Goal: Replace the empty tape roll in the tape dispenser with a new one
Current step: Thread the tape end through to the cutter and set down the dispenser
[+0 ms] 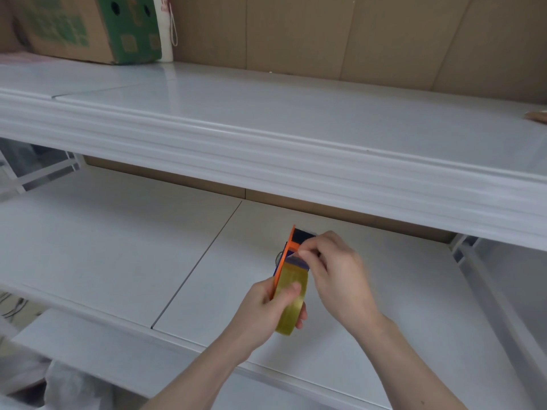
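Note:
An orange tape dispenser (286, 255) with a yellowish clear tape roll (291, 300) mounted in it is held above the lower white shelf (118, 247). My left hand (266, 312) grips the roll and the dispenser's side, thumb across the roll's face. My right hand (334, 270) pinches with thumb and fingertips at the dispenser's front end, where the tape's end meets the dark part below the orange plate. What exactly sits between those fingertips is too small to tell. No empty roll is visible.
An upper white shelf (266, 137) juts out above the hands. A cardboard box (77, 28) with green print stands at its back left beside a white roll (164, 28). Brown board lines the back wall. Plastic bags (68, 383) lie at the bottom left.

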